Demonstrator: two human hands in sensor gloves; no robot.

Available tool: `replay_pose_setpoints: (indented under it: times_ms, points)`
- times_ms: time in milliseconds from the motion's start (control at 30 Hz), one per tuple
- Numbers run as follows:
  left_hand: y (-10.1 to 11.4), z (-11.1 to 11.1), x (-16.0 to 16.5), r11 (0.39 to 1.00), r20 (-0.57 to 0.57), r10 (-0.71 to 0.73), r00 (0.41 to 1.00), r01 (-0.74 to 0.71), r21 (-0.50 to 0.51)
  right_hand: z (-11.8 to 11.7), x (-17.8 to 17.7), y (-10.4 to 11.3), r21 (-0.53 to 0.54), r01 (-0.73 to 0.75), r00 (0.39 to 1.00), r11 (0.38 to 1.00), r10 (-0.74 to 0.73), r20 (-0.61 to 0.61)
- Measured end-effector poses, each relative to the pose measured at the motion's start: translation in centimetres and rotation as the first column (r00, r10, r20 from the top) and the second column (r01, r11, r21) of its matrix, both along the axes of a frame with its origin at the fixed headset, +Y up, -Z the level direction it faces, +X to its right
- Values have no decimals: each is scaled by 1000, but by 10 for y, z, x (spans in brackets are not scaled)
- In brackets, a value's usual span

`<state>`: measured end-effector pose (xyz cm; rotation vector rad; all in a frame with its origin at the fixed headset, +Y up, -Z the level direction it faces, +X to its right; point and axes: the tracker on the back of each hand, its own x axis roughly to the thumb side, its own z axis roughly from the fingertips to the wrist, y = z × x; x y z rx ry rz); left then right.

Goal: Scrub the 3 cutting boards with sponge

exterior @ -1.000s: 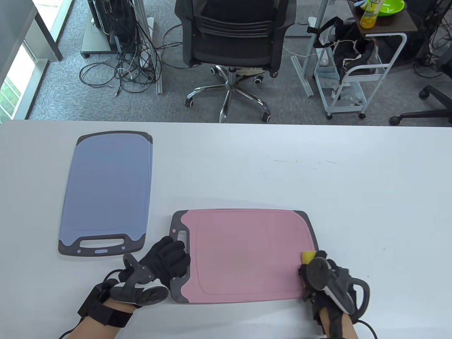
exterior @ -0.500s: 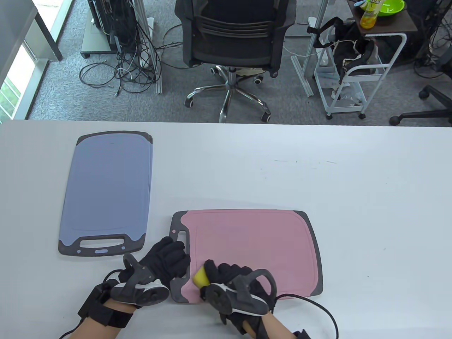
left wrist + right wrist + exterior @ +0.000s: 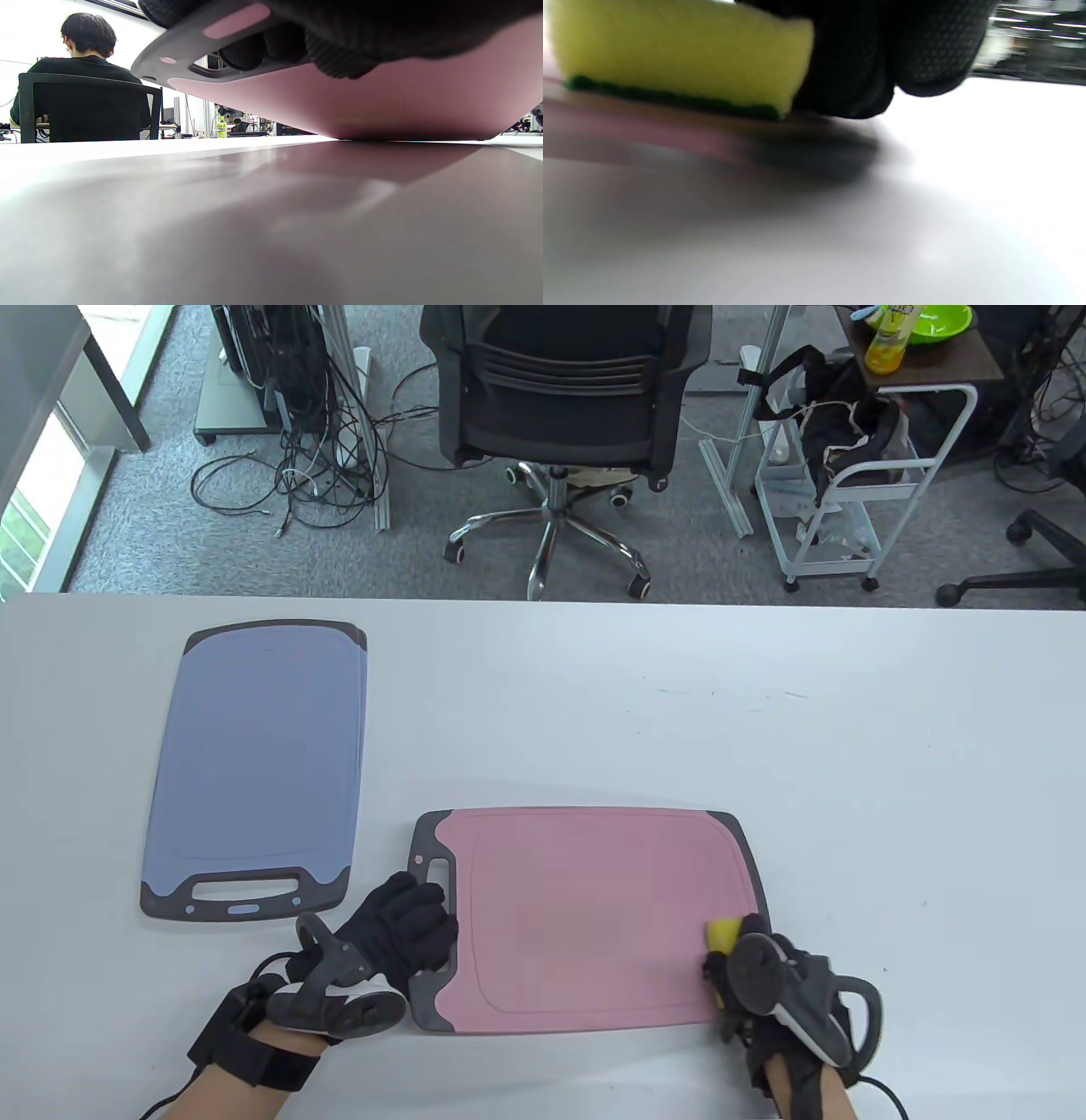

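A pink cutting board [image 3: 585, 916] with dark grey ends lies near the table's front edge. My left hand [image 3: 414, 923] grips its handle end, and in the left wrist view the fingers [image 3: 335, 59] curl round the handle of the pink board [image 3: 403, 101]. My right hand [image 3: 740, 960] holds a yellow sponge [image 3: 723, 934] on the board's near right corner. In the right wrist view the sponge [image 3: 678, 55] has its green side down on the pink surface. A blue cutting board [image 3: 254, 755] lies at the left, and a second edge shows along its right side.
The white table [image 3: 848, 780] stretches to the right and behind the boards. Beyond its far edge stand an office chair [image 3: 564, 390] and a white cart [image 3: 857, 475]. In the left wrist view a person [image 3: 80, 67] sits on a chair with their back turned.
The right hand swept the sponge from the pink board's near right corner to its near left, then back to the right corner. The left hand stayed on the handle.
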<state>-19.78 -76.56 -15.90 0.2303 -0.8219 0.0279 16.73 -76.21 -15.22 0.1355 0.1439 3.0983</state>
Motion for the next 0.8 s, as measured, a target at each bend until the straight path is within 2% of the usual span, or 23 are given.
replay_pose_setpoints:
  times_ms: [33,100,167,233,333,367,467,567,600,633,700,733,800]
  points:
    - [0,0,0,1000,0,0,1000,0,0,1,-23,3,10,36,998,999,-35,-52]
    - [0,0,0,1000,-2,-2,1000,2,-1,7,-86,11,4,109,968,994,-106,-229]
    - [0,0,0,1000,-3,-3,1000,3,-1,20,-149,21,20,71,911,997,-57,-408]
    - [0,0,0,1000,-3,-3,1000,3,0,33,-192,28,63,36,853,997,2,-522]
    - [0,0,0,1000,-6,-4,1000,4,0,35,-197,28,92,9,853,996,41,-521]
    - [0,0,0,1000,-4,-3,1000,3,1,32,-187,27,65,19,860,998,17,-511]
    - [0,0,0,1000,-3,-4,1000,4,0,20,-131,17,33,4,939,999,7,-343]
    - [0,0,1,1000,-3,-6,1000,6,-4,11,-38,1,12,15,997,1000,-14,-81]
    - [0,0,1,1000,-3,-6,1000,6,-4,11,-15,-2,8,24,1000,1000,-24,-8]
    - [0,0,1,1000,-3,-5,1000,5,-3,10,20,-7,-3,22,993,1000,-21,117]
    - [0,-1,1,1000,-3,-3,1000,3,-4,12,67,-13,-58,9,960,998,7,280]
    - [0,-1,1,1000,-3,-3,1000,3,-5,14,80,-15,-78,51,951,996,-25,309]
    - [0,-1,1,1000,-7,-2,1000,2,-6,13,76,-16,-73,119,942,990,-89,324]
